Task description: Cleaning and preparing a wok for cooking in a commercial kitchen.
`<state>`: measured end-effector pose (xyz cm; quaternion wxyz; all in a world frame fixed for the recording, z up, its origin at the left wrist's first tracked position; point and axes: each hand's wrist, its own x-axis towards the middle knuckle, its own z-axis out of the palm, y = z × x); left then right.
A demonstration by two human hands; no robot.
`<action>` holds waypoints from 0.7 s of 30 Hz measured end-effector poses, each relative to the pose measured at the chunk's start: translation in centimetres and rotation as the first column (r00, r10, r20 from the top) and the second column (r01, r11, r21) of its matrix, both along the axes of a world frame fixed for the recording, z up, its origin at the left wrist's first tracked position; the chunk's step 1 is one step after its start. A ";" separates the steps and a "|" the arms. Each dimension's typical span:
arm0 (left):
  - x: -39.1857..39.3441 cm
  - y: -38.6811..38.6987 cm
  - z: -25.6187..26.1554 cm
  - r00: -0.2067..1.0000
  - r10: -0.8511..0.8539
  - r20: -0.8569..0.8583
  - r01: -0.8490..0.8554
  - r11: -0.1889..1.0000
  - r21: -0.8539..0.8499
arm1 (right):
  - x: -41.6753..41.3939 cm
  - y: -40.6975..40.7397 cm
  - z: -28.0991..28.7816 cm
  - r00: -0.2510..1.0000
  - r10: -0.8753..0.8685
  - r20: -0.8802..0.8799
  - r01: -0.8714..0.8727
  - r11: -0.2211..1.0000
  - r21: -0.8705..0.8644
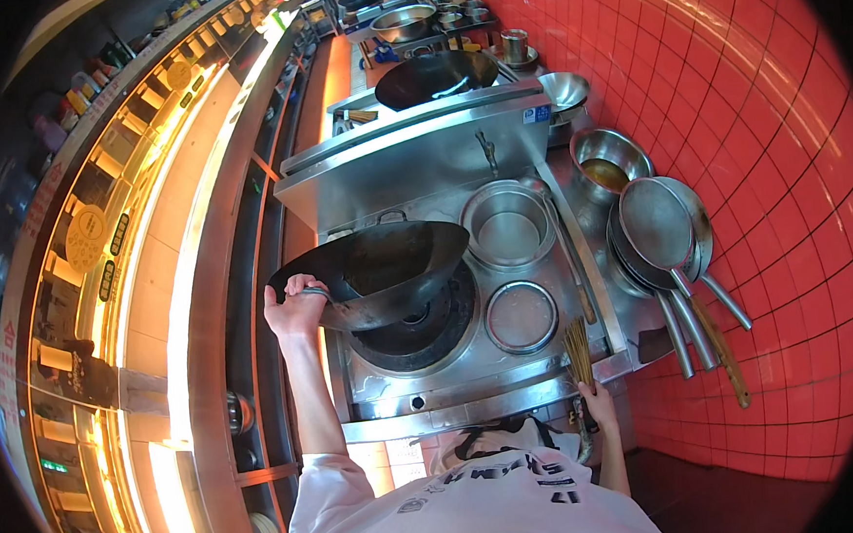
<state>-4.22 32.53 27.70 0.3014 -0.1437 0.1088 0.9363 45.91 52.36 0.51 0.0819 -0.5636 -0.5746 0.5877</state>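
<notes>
My left hand (296, 311) grips the loop handle of a large dark wok (397, 268), which is tilted over the round black burner (430, 332) of a steel range. Its dark inner surface shows, and I see no food in it. Low on the right, my right hand (597, 405) is closed around the lower end of a bamboo wok brush (579, 349), bristles pointing up beside the range's front edge. A steel pot (508, 225) is set in the range top behind the burner. In front of it lies a round metal-rimmed drain (522, 318).
A ladle with a wooden handle (577, 279) lies along the range's right side. Several strainers (656, 219) and a steel pot of brownish liquid (609, 164) stand by the red tiled wall. Behind the steel backsplash (420, 160) sits another wok (437, 79). Lit shelving runs along the left.
</notes>
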 end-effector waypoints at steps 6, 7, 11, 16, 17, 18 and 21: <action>-1.0 0.4 0.6 1.000 -0.013 0.017 0.013 1.000 -0.002 | -0.3 0.0 1.0 1.000 -0.016 -0.003 0.016 1.000 0.013; -1.2 0.3 0.6 1.000 -0.016 0.018 0.016 1.000 -0.004 | -0.5 -0.1 1.5 1.000 -0.027 -0.009 0.027 0.999 0.018; -2.0 0.5 0.6 0.999 -0.030 0.033 0.031 0.999 -0.018 | -0.3 -0.1 1.5 0.999 -0.043 -0.001 0.043 0.999 0.030; -2.5 0.4 1.2 0.998 -0.026 0.061 0.030 0.998 -0.061 | 0.0 -0.1 2.0 0.999 -0.024 0.032 0.024 1.000 0.007; -2.4 0.3 1.4 0.999 -0.020 0.047 0.023 0.997 -0.073 | -0.1 -0.2 2.2 0.999 -0.024 0.045 0.024 1.000 0.009; -2.5 0.6 1.4 0.999 -0.024 0.036 0.027 0.996 -0.084 | 0.2 -0.2 2.1 0.998 -0.030 0.050 0.030 1.000 0.007; -2.6 1.4 1.8 0.998 -0.029 0.049 0.034 0.992 -0.119 | 0.8 -0.2 1.3 0.997 -0.026 0.069 0.026 1.000 0.005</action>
